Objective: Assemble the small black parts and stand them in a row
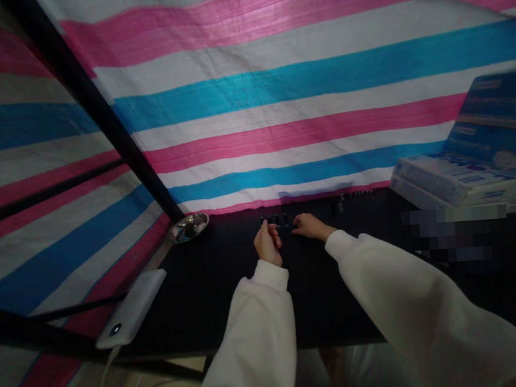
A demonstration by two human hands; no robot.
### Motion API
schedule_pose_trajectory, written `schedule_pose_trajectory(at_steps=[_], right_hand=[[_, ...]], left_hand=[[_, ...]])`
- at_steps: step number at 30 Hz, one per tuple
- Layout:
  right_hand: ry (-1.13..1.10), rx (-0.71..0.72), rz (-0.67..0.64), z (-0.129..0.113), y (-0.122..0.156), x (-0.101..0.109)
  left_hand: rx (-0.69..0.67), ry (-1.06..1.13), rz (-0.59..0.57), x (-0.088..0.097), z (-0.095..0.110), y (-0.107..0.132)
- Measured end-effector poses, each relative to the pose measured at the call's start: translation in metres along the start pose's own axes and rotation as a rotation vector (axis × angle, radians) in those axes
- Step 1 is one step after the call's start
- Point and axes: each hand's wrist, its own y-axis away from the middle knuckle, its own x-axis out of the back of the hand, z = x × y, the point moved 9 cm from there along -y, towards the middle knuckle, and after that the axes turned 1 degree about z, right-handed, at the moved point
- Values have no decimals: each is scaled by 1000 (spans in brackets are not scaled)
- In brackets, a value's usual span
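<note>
Both my arms in white sleeves reach across a black table [229,290]. My left hand [268,244] is curled closed just in front of a short row of small dark upright pieces [274,219]; whether it holds one is too dark to see. My right hand [308,225] lies with its fingers pinched together next to the right end of that row, touching or nearly touching the last piece. A second row of small dark pieces [357,194] stands farther back right by the tarp.
A shiny metal dish [188,227] sits at the table's far left corner. A white power bank [131,308] with a cable lies on the left edge. Stacked blue-and-white boxes [472,161] fill the right. A striped tarp [278,98] and black frame bars enclose the table.
</note>
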Motion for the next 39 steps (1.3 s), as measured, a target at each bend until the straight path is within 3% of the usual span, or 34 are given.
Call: schedule_pose_trajectory(at_steps=[5,9,13,17,21,24,31,39], right_hand=[[59,-14,-68,33,33,13],[84,-181,-77,87,54,34],[112,-333,-12,136,63,58],[97,-440,132,162,62,68],[11,-495,316,167,58,70],[14,-526,371,165,55,69],[59,-562,444,158,56,72],[80,-523,478,152,58,73]], left_hand=[[-4,-47,-57,-6,0,1],[5,-152,-152,-16,-2,6],[-24,-425,-326,-36,-10,16],[-117,-790,-544,-59,-37,26],[-430,-1028,-672,-90,-50,35],[-596,-1146,-699,-114,-57,38],[-745,-1407,-694,-159,-78,41],[-801,-1619,-626,-180,-96,32]])
